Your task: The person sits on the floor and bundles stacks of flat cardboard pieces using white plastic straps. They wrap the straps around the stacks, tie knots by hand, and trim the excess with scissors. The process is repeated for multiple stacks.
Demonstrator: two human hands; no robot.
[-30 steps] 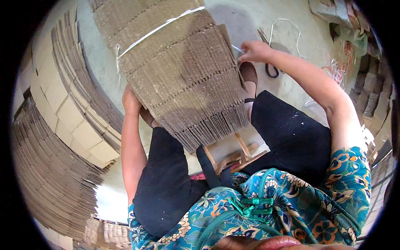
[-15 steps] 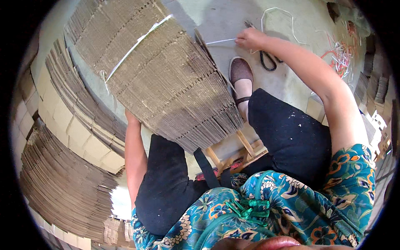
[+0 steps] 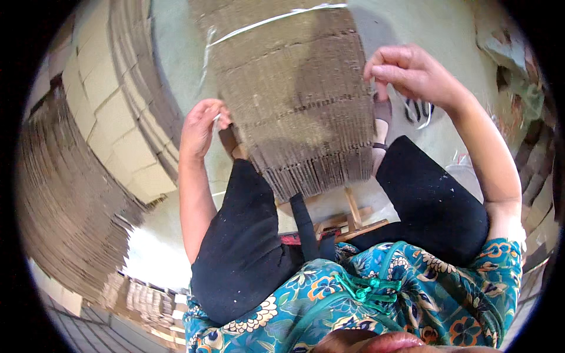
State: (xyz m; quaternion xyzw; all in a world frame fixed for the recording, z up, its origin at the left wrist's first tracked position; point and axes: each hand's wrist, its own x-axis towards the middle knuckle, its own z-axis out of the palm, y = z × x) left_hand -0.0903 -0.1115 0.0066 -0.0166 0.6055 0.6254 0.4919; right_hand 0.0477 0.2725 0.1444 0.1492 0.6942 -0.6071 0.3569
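A tall stack of brown corrugated cardboard pieces (image 3: 294, 112) stands between my knees. White plastic strapping (image 3: 259, 25) crosses its far part, with a loose tail at the left. Beside the stack's left edge, my left hand (image 3: 200, 128) is closed in a pinch on a short white end of strapping. My right hand (image 3: 415, 76) is at the right edge, thumb and fingers curled together on a thin white strand, mostly hidden by the fingers. Another white length (image 3: 425, 116) hangs below this hand.
A wooden frame (image 3: 353, 212) shows under the near end of the stack. More cardboard stacks (image 3: 65, 170) and pale box-like pieces (image 3: 112, 100) line the left. Dark cord-like loops (image 3: 415, 109) lie on the floor beside my shoe. Blurred piles (image 3: 506, 47) stand at the right.
The stack has swung from a leftward slant to nearly straight ahead. My right hand has come back to its edge from pulling strapping outward. My left hand has emerged from beside the stack, pinching strapping.
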